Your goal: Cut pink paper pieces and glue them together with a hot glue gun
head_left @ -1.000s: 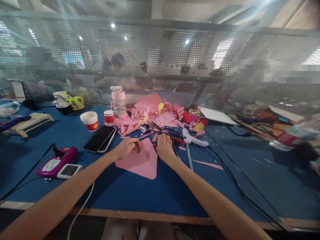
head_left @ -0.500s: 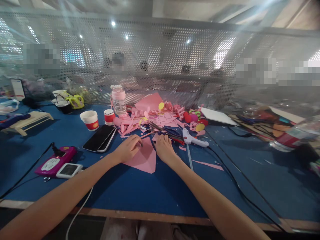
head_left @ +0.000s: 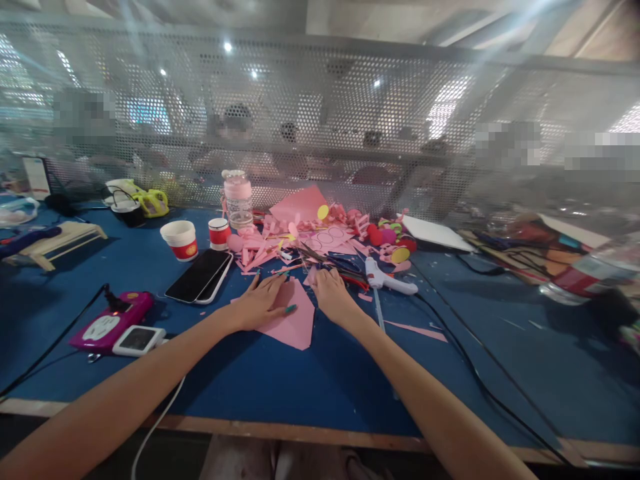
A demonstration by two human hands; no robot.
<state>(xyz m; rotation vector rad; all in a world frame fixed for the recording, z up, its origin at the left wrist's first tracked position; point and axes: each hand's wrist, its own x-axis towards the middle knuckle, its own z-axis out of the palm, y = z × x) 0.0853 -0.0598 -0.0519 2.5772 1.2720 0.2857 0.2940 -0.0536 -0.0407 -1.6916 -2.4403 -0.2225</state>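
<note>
From my head camera I count one pink sheet (head_left: 295, 319) lying flat on the blue counter (head_left: 310, 387), right in front of me and under both of my hands. My left hand (head_left: 263, 303) lies palm down on the sheet's left part, fingers spread and flat, gripping nothing. My right hand (head_left: 333, 297) rests at the sheet's upper right edge with the fingers curled toward the scrap pile; I cannot tell whether it pinches anything. Both forearms reach in from the bottom corners and meet at the sheet.

Left of my left hand lie two phones (head_left: 200, 277), stacked and dark side up. Beyond them stand two red-and-white cups (head_left: 180, 241), one wider and one smaller, and one bottle (head_left: 237, 200) with a pink lid. Nearer my left arm sit one magenta device (head_left: 113, 321) with a black cable plugged in and one small white box (head_left: 137, 340) touching it.

Behind my hands is one pile of pink scraps (head_left: 300, 237), too many to count, with a few yellow discs among them. Just right of my right hand lies one white glue gun (head_left: 387, 279), and scissors (head_left: 340, 263) lie between it and the pile. One thin pink strip (head_left: 415, 328) lies alone farther right. A perforated screen (head_left: 320, 133) stands behind the counter.
</note>
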